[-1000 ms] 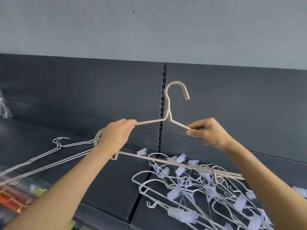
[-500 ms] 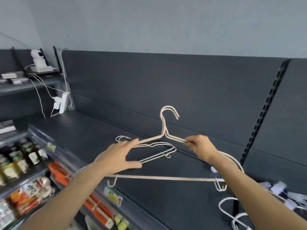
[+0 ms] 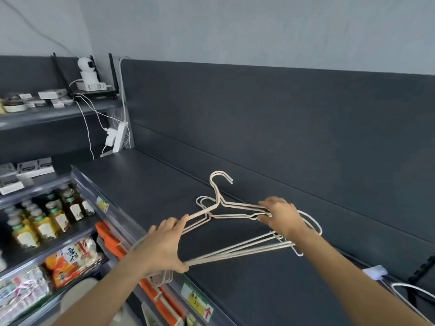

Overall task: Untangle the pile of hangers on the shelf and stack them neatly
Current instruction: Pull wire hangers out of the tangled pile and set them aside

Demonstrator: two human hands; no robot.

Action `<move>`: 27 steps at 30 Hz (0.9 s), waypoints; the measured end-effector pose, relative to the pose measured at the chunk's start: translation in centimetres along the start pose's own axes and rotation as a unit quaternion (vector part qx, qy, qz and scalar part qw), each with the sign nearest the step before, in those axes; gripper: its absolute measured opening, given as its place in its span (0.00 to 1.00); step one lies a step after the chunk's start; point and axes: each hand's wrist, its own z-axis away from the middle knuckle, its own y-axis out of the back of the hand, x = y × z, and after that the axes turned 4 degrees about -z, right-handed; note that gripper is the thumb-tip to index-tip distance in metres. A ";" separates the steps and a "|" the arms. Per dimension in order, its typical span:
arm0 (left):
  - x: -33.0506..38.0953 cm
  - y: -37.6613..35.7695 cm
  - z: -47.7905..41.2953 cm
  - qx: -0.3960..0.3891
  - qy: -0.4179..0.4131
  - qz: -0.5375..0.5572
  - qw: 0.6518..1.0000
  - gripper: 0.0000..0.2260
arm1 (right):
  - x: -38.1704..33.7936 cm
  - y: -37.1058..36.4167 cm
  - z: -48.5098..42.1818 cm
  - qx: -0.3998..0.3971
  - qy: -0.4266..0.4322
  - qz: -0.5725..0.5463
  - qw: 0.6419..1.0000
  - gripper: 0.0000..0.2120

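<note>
A cream wire hanger (image 3: 217, 196) is held just above two matching hangers (image 3: 231, 216) lying on the dark shelf (image 3: 146, 184), its hook pointing at the back panel. My left hand (image 3: 164, 243) grips the left ends of the hangers, thumb pressed on the bottom bars. My right hand (image 3: 281, 215) pinches the right shoulder wires of the hangers. A white wire hanger (image 3: 407, 297) from the tangled pile shows at the lower right edge; the rest of the pile is out of view.
A power strip (image 3: 117, 137) with cables leans at the shelf's far left end. Below the shelf edge sit bottles (image 3: 54, 215) and snack packets (image 3: 70, 260). A camera and router (image 3: 88, 76) stand on the upper left shelf.
The view swung left away from the tangled pile. Both hands carried the cream hanger left and down onto the two hangers lying there; my left hand closed around their left ends.
</note>
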 end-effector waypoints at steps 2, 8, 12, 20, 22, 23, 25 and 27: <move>-0.6 -0.7 -0.8 -0.032 0.041 0.034 0.998 0.53 | 0.4 -0.5 0.3 0.015 -0.002 -0.022 1.000 0.19; -1.2 -1.9 -2.8 -0.092 0.085 0.067 0.990 0.54 | 2.4 -2.9 3.0 0.006 -0.032 -0.054 0.998 0.13; -1.2 -2.2 -3.5 -0.120 0.092 0.062 0.987 0.54 | 3.3 -4.2 3.9 0.009 -0.051 -0.090 0.995 0.09; -1.3 -2.5 -3.6 -0.150 0.094 0.091 0.980 0.52 | 3.8 -4.2 4.8 0.018 -0.058 -0.092 0.994 0.10; -1.2 -2.5 -3.6 -0.146 0.089 0.078 0.982 0.52 | 4.0 -4.2 5.1 0.021 -0.064 -0.097 0.993 0.12; -0.9 -2.3 -3.6 -0.136 0.084 0.073 0.984 0.51 | 4.0 -4.2 5.3 0.020 -0.067 -0.096 0.993 0.14; 0.2 -1.8 -3.6 -0.094 0.060 0.063 0.992 0.46 | 4.1 -3.9 5.7 0.017 -0.068 -0.093 0.993 0.16; 2.0 -1.0 -3.6 -0.045 0.016 0.047 0.998 0.39 | 4.1 -3.7 6.3 0.014 -0.059 -0.087 0.994 0.17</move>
